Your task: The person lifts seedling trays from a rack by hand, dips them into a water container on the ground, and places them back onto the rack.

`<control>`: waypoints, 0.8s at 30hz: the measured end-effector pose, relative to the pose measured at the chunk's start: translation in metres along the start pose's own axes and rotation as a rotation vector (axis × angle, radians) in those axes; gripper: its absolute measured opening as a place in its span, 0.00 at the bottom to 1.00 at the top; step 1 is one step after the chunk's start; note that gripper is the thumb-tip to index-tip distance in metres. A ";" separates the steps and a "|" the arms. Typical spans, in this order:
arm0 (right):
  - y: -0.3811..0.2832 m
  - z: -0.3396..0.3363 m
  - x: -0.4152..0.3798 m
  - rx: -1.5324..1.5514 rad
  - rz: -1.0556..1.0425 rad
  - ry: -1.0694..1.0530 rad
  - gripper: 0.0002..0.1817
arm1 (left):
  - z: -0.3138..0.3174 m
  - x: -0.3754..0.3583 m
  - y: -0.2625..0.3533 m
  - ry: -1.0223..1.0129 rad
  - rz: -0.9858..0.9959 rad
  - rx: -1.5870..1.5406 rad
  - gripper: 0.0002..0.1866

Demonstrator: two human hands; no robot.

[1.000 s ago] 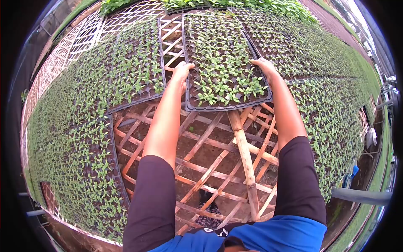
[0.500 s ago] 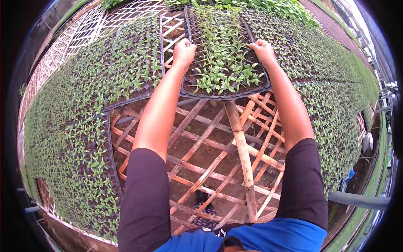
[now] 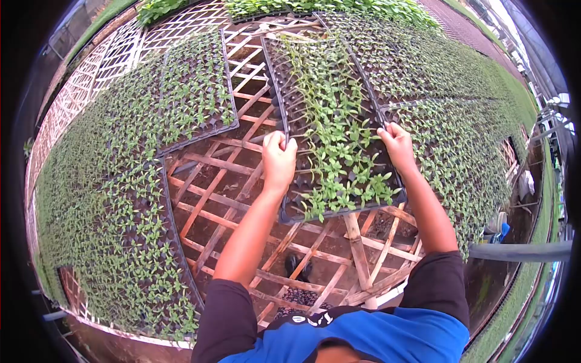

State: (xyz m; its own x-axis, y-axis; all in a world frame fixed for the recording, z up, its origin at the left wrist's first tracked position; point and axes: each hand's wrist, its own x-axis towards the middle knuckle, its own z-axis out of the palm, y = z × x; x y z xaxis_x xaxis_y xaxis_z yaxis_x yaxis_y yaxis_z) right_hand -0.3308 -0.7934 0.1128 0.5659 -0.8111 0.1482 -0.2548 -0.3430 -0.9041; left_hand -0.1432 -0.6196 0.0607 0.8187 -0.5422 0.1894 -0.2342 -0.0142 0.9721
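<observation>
A long black seedling tray (image 3: 290,215) full of green seedlings lies across the centre of the head view. Its near end reaches over the wooden lattice. My left hand (image 3: 279,162) is closed on the tray's left rim, thumb and fingers pinching the edge. On the opposite rim, my right hand (image 3: 397,147) grips in the same way, a little farther from me. Taller plants run down the middle of the tray, while dark soil cells show along its left side. Whether the tray's underside touches the lattice cannot be seen.
Bamboo lattice (image 3: 227,175) forms the bench top, with gaps down to the soil. Seedling trays (image 3: 115,242) cover the left side, and more trays (image 3: 460,139) stand close on the right. A grey pipe (image 3: 520,251) juts in at the right. A shoe (image 3: 298,266) shows below the lattice.
Both hands have drawn the tray toward me, its near end now lower in view. More lattice shows at its far end and left side. Both grips remain closed on the rims.
</observation>
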 end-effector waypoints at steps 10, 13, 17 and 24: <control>0.015 -0.072 -0.221 0.121 0.227 0.065 0.08 | -0.035 -0.213 0.031 -0.089 -0.255 -0.193 0.13; -0.007 -0.090 -0.264 0.131 0.242 0.048 0.19 | -0.037 -0.257 0.038 -0.173 -0.405 -0.322 0.14; 0.040 -0.127 -0.310 -0.048 0.286 0.008 0.17 | -0.033 -0.308 0.050 -0.238 -0.512 -0.529 0.13; 0.094 -0.189 -0.357 -0.143 0.444 -0.135 0.13 | -0.016 -0.383 0.073 -0.410 -0.777 -0.725 0.06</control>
State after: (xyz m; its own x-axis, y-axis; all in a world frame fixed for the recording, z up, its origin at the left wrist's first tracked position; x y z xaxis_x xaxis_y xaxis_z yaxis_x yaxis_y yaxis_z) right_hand -0.7050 -0.6252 0.0501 0.4722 -0.8285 -0.3009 -0.5943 -0.0471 -0.8029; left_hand -0.4653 -0.3993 0.0615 0.3455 -0.8343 -0.4296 0.7288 -0.0498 0.6829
